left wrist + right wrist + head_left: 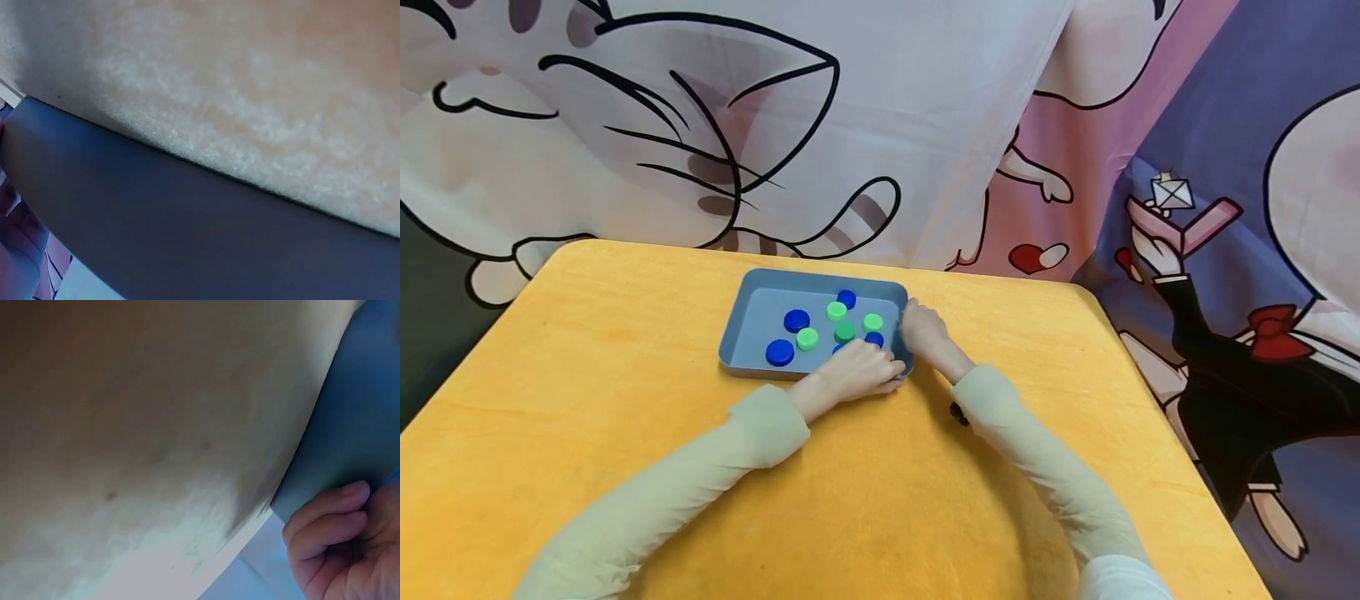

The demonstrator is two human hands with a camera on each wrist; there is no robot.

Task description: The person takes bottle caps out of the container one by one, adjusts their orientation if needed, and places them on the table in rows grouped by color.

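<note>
The tray (752, 318) is set on the desk (850, 508), its near right corner covered by the left hand (859, 368), its right end by the right hand (923, 330) — whether it is clamped by either cannot be told. It is best kept level — loose discs (779, 352) could slide.

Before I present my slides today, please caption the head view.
Left hand and right hand near one end of a tray holding blue discs and green discs.

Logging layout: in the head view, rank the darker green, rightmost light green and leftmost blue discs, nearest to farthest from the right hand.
1. Rightmost light green disc, tray's right side
2. Darker green disc, right of centre
3. Leftmost blue disc, left side
</note>
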